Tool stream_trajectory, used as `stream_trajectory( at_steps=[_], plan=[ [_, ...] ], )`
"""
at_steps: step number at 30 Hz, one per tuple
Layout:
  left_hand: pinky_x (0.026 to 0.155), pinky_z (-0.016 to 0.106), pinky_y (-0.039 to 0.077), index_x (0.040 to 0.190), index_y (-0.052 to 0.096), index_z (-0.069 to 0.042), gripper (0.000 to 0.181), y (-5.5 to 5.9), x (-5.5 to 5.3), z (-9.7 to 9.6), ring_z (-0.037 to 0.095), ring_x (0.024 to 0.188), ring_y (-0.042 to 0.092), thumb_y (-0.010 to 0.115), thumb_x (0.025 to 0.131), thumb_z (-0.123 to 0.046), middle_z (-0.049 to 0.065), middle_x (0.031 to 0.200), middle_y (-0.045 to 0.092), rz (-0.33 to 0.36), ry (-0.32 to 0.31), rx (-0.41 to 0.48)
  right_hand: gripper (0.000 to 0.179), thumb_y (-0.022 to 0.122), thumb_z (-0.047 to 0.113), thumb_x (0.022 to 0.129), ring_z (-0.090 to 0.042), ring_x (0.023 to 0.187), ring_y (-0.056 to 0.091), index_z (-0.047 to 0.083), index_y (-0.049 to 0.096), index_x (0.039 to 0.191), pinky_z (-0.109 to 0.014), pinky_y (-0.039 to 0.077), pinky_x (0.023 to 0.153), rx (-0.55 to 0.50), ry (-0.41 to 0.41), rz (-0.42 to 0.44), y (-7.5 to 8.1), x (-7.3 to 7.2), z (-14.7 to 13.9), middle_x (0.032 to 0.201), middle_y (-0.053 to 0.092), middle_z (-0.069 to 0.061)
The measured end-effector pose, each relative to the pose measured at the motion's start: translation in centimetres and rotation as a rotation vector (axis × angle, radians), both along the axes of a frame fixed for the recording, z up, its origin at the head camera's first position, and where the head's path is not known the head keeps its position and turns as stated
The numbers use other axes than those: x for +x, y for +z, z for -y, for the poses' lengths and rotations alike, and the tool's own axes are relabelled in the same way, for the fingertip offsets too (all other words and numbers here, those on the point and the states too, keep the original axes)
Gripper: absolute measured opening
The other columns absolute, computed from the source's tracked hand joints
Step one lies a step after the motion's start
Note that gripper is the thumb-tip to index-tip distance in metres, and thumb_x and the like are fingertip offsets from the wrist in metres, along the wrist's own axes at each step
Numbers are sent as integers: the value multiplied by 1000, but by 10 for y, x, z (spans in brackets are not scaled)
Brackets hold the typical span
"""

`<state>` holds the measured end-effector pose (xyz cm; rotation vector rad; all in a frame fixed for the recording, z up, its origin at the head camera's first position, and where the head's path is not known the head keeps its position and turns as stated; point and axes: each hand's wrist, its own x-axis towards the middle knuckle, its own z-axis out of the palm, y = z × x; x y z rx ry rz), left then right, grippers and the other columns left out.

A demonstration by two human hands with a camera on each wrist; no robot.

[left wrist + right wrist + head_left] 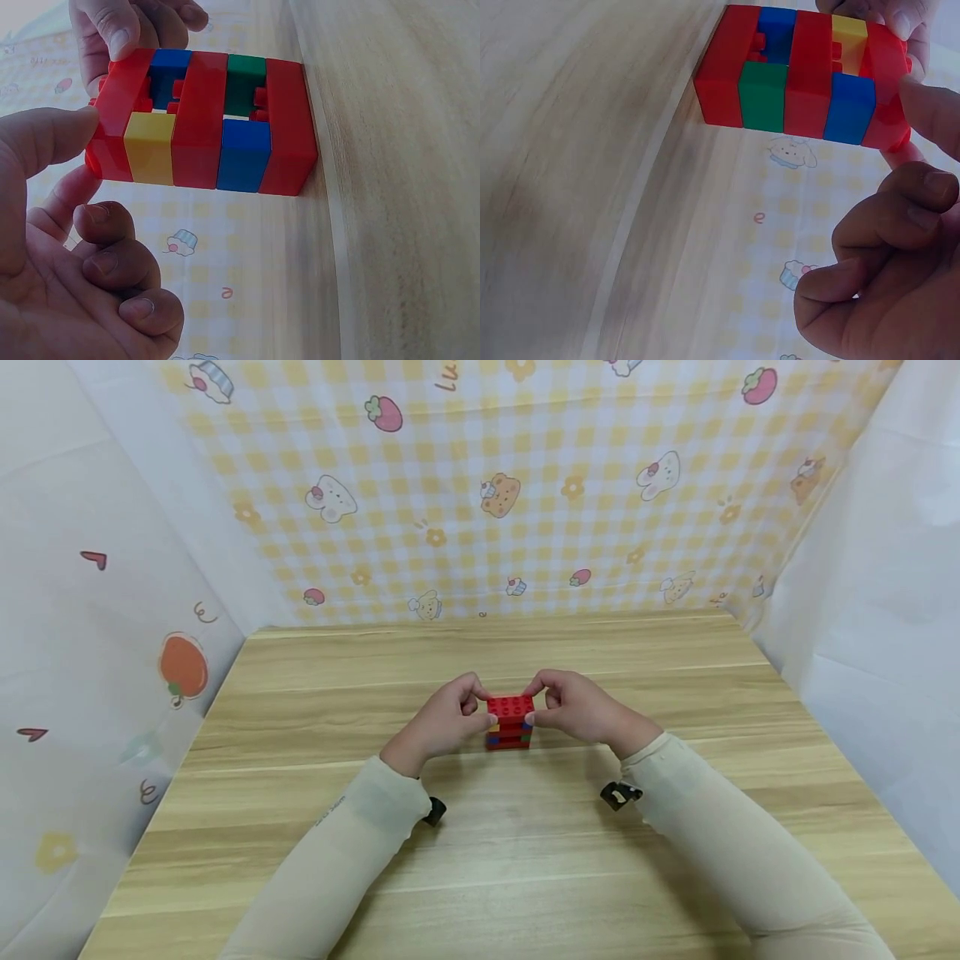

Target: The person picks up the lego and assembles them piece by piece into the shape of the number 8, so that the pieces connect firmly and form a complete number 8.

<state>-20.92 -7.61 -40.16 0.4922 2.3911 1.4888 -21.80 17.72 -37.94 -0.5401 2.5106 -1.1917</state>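
A small tower of toy building bricks (pixel 510 735) stands upright on the wooden table. Three long red bricks form its bottom, middle and top layers. Between the lower two sit a blue brick (pixel 244 157) and a green brick (pixel 763 97); between the upper two, a yellow brick (pixel 150 150) and a blue brick (pixel 851 109). Gaps show between the small bricks. My left hand (pixel 447 718) pinches the left end of the top red brick (pixel 512 706) with thumb and index finger. At its right end, my right hand (pixel 577 708) pinches the same brick, other fingers curled.
The wooden table (pixel 480 877) extends around the tower on all sides. Behind it hangs a yellow checked cloth (pixel 450 460) with cartoon prints. White sheets (pixel 870 568) hang at both sides. Black wrist mounts (pixel 621 794) hang under the sleeves.
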Motion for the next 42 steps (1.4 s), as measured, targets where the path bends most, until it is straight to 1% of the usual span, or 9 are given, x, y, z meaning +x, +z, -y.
stream_trajectory(
  at_steps=[9, 13, 17, 21, 25, 31, 35, 39, 42],
  plan=[
    [58, 29, 32, 111, 60, -8, 18, -4, -1, 0, 17, 59, 34, 71, 98, -14, 1, 73, 37, -4, -7, 30, 25, 82, 18, 93, -19, 57, 40, 15, 72, 116, -27, 33, 52, -4, -28, -6, -6, -2, -3, 66, 44, -1],
    [58, 30, 31, 111, 60, -8, 19, -4, -1, 1, 17, 58, 33, 71, 98, -14, 1, 73, 37, -10, -8, 29, 27, 82, 20, 93, -19, 59, 42, 15, 73, 118, -28, 34, 53, 6, -24, -13, -6, -3, -4, 67, 45, -1],
    [58, 30, 32, 111, 60, -8, 19, -3, -2, 1, 17, 58, 34, 72, 98, -15, 1, 73, 38, -17, -17, 13, 28, 82, 21, 93, -19, 59, 42, 15, 75, 119, -28, 34, 53, 22, -17, -24, -4, -2, -4, 68, 46, -2],
    [59, 31, 32, 111, 60, -9, 19, 2, -1, 2, 17, 59, 34, 72, 98, -17, 1, 73, 37, -27, -22, -18, 29, 82, 22, 93, -19, 58, 42, 14, 75, 120, -28, 35, 52, 43, -9, -42, -2, -3, -3, 67, 47, -2],
    [59, 32, 33, 113, 61, -10, 19, 4, -2, 3, 18, 60, 35, 71, 99, -20, 2, 74, 38, -43, -22, -45, 30, 82, 24, 94, -19, 59, 43, 14, 76, 121, -28, 35, 53, 65, -21, -52, 0, -4, -1, 68, 48, -2],
    [59, 32, 34, 120, 62, -17, 22, 3, -4, 3, 18, 61, 36, 69, 102, -26, 3, 78, 41, -108, -2, -138, 31, 80, 25, 95, -21, 61, 46, 14, 75, 124, -29, 37, 55, 83, -37, -62, 1, -6, 0, 69, 50, -3],
    [62, 34, 35, 133, 59, -16, 36, 3, -4, 2, 19, 66, 39, 71, 102, -28, 5, 80, 42, -175, 15, -213, 32, 78, 25, 97, -21, 61, 45, 13, 74, 126, -30, 37, 54, 84, -46, -57, 1, -8, 1, 69, 49, -3],
    [64, 36, 39, 142, 57, -16, 47, 2, -3, 2, 23, 76, 47, 74, 100, -27, 8, 84, 48, -235, 31, -247, 32, 76, 26, 98, -20, 59, 44, 13, 73, 127, -29, 36, 54, 85, -51, -64, 0, -10, 2, 67, 47, -2],
    [73, 39, 48, 144, 57, -17, 50, 1, 0, 2, 27, 90, 55, 76, 98, -26, 11, 95, 60, -272, 41, -271, 32, 74, 26, 100, -20, 58, 43, 13, 72, 128, -29, 36, 54, 79, -63, -65, -1, -11, 3, 66, 46, -1]
  ],
)
